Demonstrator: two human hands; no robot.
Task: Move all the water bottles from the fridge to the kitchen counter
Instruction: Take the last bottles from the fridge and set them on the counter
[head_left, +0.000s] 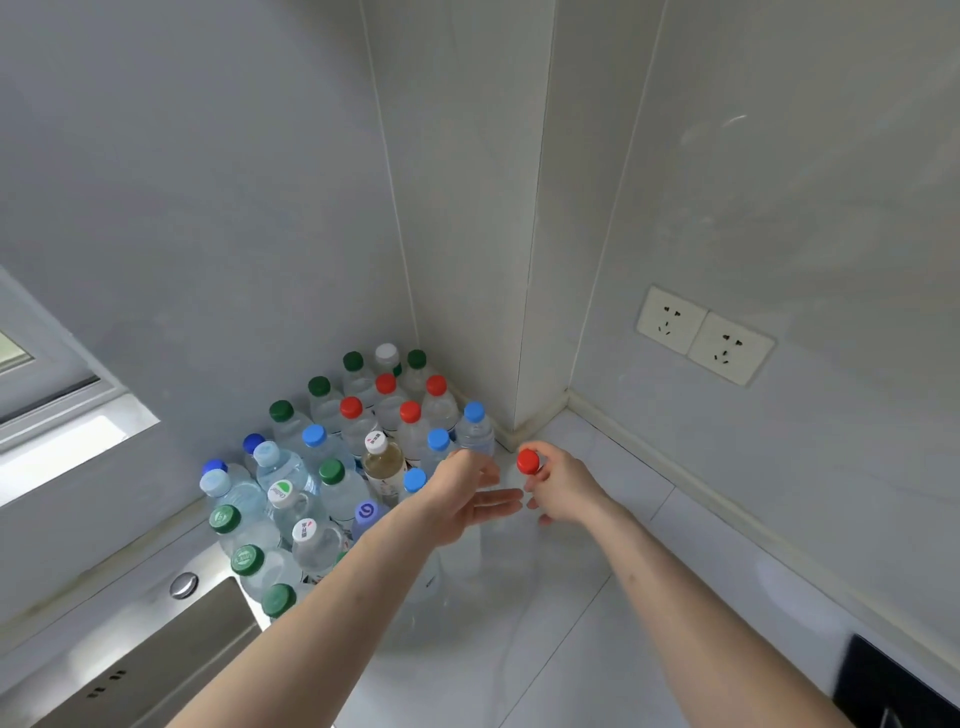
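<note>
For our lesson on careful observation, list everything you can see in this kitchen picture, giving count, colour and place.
water bottles: more than twenty, clear, with green, red, blue and white caps, standing in the counter's corner
red-capped bottle: one, held in the right hand, beside the group
counter: one, white, along the walls
sockets: two, white, on the right wall
sink: one, steel, lower left
window: one, at the left edge
dark appliance: one, black, lower right corner, kind unclear
left hand: fingers straight, next to the group
right hand: pinches the red-capped bottle near its cap
</note>
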